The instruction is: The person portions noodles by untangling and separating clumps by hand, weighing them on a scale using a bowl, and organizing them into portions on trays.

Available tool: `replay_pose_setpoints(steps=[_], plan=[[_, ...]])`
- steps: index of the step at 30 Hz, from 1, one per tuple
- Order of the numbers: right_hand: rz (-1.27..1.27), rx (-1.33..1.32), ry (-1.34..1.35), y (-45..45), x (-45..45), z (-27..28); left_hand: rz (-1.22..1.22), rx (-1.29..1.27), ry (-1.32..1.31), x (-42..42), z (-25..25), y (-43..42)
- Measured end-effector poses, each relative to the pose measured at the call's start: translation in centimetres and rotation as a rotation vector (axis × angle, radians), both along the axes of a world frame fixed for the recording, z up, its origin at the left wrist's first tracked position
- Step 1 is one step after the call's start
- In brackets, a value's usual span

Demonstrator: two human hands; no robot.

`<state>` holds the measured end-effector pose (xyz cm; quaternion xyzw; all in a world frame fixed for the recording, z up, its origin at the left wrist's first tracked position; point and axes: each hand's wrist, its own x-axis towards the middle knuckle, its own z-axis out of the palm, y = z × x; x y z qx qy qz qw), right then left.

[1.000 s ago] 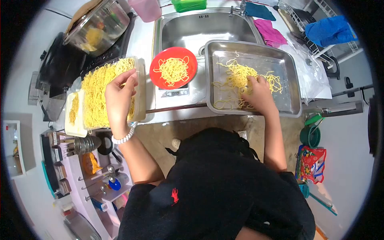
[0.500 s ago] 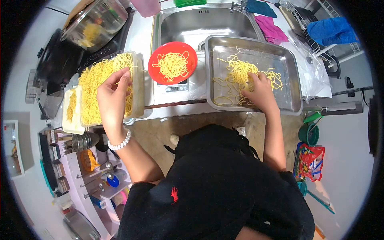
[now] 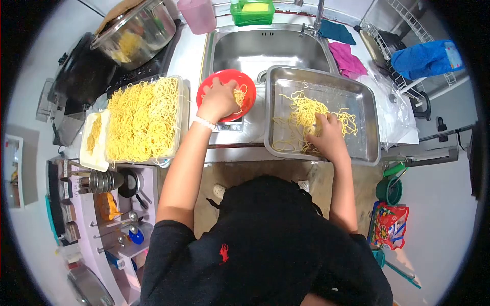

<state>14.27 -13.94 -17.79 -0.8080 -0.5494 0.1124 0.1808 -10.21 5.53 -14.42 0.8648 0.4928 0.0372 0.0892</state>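
Note:
My left hand [image 3: 220, 101] reaches over a red plate [image 3: 249, 81], its fingers curled down around the yellow noodles [image 3: 240, 95] there. Part of that pile is hidden under the palm. The plate rests on a small digital scale [image 3: 229, 126]. My right hand [image 3: 329, 135] is in a metal tray [image 3: 361, 130], thumb and fingers bent around part of a loose heap of noodles [image 3: 305, 109]. To the left, a clear plastic container [image 3: 180, 109] is filled with noodles, and a pale lid [image 3: 97, 162] with a few strands lies beside it.
A steel sink [image 3: 270, 43] lies behind the plate and tray. At the back left are a large pot [image 3: 148, 43] and a pink pitcher [image 3: 197, 18]. Cloths [image 3: 347, 60] and a plastic bag [image 3: 393, 112] lie to the right, near a wire rack [image 3: 388, 56].
My left hand has moved right, from above the noodle container to the noodles on the red plate. My right hand stays at the noodles in the tray. The camera view has shifted slightly.

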Motion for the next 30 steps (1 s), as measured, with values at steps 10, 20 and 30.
replay_pose_setpoints(steps=[10,20,30], plan=[[-0.044,0.229,0.105,-0.3,0.9,-0.7,-0.18,-0.071,-0.301,-1.9,3.9,-0.2],[-0.384,0.44,0.076,-2.5,9.0,1.4,0.022,0.02,-0.522,-2.0,5.7,-0.8],[-0.382,0.286,0.099,-0.9,10.6,0.5,-0.245,0.15,-0.755,2.4,5.6,-5.4]])
